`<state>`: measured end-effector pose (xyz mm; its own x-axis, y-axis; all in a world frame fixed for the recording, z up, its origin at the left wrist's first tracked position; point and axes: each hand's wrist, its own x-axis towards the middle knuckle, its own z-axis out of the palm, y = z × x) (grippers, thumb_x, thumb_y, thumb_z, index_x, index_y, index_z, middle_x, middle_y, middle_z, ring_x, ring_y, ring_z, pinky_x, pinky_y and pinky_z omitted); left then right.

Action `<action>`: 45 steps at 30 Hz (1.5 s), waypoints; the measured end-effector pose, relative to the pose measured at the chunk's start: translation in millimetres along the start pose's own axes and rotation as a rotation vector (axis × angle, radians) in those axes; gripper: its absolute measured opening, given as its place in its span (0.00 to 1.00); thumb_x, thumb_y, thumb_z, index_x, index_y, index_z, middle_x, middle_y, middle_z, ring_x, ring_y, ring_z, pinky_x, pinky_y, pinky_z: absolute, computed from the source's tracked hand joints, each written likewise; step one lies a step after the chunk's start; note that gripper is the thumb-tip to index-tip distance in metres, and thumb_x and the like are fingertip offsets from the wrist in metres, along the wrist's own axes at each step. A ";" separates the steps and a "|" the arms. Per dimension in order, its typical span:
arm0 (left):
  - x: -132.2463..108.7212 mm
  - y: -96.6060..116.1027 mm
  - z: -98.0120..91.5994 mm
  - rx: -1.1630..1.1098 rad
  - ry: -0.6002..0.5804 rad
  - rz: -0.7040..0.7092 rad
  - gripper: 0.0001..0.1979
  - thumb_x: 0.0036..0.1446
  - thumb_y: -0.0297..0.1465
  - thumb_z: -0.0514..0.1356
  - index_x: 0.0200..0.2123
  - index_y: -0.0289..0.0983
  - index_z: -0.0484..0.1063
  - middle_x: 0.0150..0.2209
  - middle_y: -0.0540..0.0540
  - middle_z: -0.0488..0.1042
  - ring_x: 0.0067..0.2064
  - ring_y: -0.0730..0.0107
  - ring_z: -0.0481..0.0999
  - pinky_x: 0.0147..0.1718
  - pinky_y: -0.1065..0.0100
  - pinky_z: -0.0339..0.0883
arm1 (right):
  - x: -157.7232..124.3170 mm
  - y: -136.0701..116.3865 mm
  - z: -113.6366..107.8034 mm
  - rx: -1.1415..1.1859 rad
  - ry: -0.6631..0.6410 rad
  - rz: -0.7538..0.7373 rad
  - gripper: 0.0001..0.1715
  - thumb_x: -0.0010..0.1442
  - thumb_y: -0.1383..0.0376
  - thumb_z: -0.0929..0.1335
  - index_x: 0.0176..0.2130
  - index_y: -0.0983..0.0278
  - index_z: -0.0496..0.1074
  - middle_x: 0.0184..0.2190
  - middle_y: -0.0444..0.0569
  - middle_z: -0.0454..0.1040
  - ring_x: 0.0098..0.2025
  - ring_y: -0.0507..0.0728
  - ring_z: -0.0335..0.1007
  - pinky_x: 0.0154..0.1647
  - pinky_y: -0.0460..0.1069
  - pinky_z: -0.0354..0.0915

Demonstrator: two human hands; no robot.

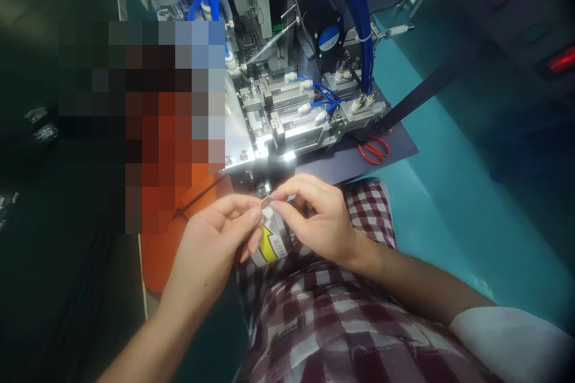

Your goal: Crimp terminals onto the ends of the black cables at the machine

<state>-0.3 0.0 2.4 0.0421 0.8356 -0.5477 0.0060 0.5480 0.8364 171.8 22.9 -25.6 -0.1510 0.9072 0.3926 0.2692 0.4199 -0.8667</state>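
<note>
A small, thin, gold-coloured piece point(265, 199) is pinched between my two hands, too small to name more exactly. My left hand point(220, 227) grips its near end with thumb and forefinger, the other fingers curled below. From the other side, my right hand point(317, 212) pinches it between thumb and fingertip. Both hands are over my lap, in front of the machine's lower edge. Below the fingers shows a white label with a yellow arrow point(266, 244) and printed characters.
Ahead stands a metal machine with pneumatic cylinders point(309, 125) and thick blue hoses point(366, 12). Red-handled scissors point(375, 149) lie on the dark base plate point(404, 152) at right. An orange surface point(155, 260) is at left, partly pixelated. A checked apron point(323, 317) covers my lap.
</note>
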 end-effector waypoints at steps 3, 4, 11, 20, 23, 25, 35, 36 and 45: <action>-0.2 0.6 -0.1 -0.016 -0.006 -0.004 0.14 0.55 0.41 0.68 0.36 0.36 0.76 0.17 0.53 0.68 0.19 0.78 0.60 0.20 0.74 0.53 | 0.5 1.3 0.1 0.002 -0.007 0.020 0.04 0.61 0.71 0.71 0.35 0.63 0.77 0.32 0.45 0.79 0.26 0.48 0.67 0.28 0.45 0.66; -0.2 1.3 0.2 -0.031 -0.012 -0.006 0.14 0.54 0.41 0.68 0.36 0.36 0.76 0.17 0.53 0.67 0.19 0.78 0.60 0.20 0.74 0.53 | 0.9 1.7 0.0 0.016 -0.017 0.042 0.04 0.62 0.71 0.71 0.35 0.63 0.78 0.33 0.45 0.79 0.27 0.48 0.68 0.28 0.45 0.67; 2.2 8.4 -1.8 -0.167 -0.092 -0.049 0.15 0.52 0.38 0.70 0.37 0.32 0.78 0.14 0.54 0.65 0.17 0.80 0.59 0.19 0.76 0.55 | 3.6 1.8 -2.4 0.068 -0.098 0.129 0.06 0.63 0.70 0.70 0.39 0.63 0.80 0.37 0.47 0.81 0.31 0.51 0.73 0.29 0.46 0.69; 5.3 12.4 -4.6 -0.205 -0.138 -0.035 0.22 0.54 0.35 0.69 0.51 0.40 0.67 0.16 0.57 0.66 0.17 0.80 0.59 0.18 0.77 0.56 | 6.6 -2.3 1.7 0.238 -0.083 0.307 0.06 0.60 0.66 0.72 0.39 0.66 0.78 0.34 0.46 0.80 0.24 0.47 0.65 0.25 0.44 0.65; 4.1 11.5 -4.8 -0.200 -0.136 -0.026 0.22 0.55 0.35 0.69 0.51 0.40 0.67 0.16 0.57 0.66 0.17 0.80 0.59 0.19 0.77 0.57 | 8.1 -2.5 3.0 0.329 -0.113 0.431 0.08 0.57 0.63 0.74 0.36 0.66 0.77 0.30 0.44 0.77 0.21 0.46 0.61 0.20 0.43 0.60; 3.2 11.3 -5.1 -0.193 -0.137 -0.026 0.22 0.55 0.35 0.69 0.51 0.40 0.67 0.18 0.57 0.67 0.17 0.81 0.58 0.20 0.77 0.56 | 9.9 -2.4 3.5 0.371 -0.154 0.490 0.07 0.57 0.63 0.73 0.34 0.65 0.77 0.26 0.42 0.75 0.19 0.45 0.58 0.18 0.42 0.56; 3.9 15.5 -5.2 -0.206 -0.188 -0.027 0.25 0.51 0.38 0.72 0.49 0.40 0.67 0.20 0.56 0.68 0.17 0.84 0.55 0.19 0.77 0.53 | 12.8 -1.5 3.1 0.542 -0.261 0.638 0.06 0.61 0.63 0.70 0.34 0.64 0.73 0.20 0.39 0.66 0.18 0.46 0.52 0.16 0.44 0.49; 3.8 15.1 -4.7 -0.199 -0.183 -0.014 0.24 0.52 0.38 0.71 0.49 0.39 0.67 0.20 0.56 0.67 0.17 0.84 0.56 0.19 0.77 0.53 | 11.5 -1.3 2.3 0.519 -0.246 0.616 0.06 0.61 0.63 0.70 0.35 0.64 0.74 0.20 0.39 0.66 0.17 0.46 0.52 0.16 0.44 0.49; 2.1 12.8 -0.5 -0.174 -0.146 0.013 0.22 0.52 0.34 0.71 0.46 0.39 0.65 0.21 0.57 0.68 0.17 0.82 0.58 0.17 0.78 0.53 | 2.0 -8.3 -7.6 0.025 -0.050 0.102 0.06 0.63 0.71 0.69 0.38 0.63 0.79 0.34 0.47 0.78 0.27 0.50 0.68 0.29 0.47 0.66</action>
<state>-0.7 8.8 12.0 0.1854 0.8351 -0.5179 -0.1677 0.5462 0.8207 176.5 21.4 -15.3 -0.1714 0.9425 0.2870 0.2619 0.3244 -0.9090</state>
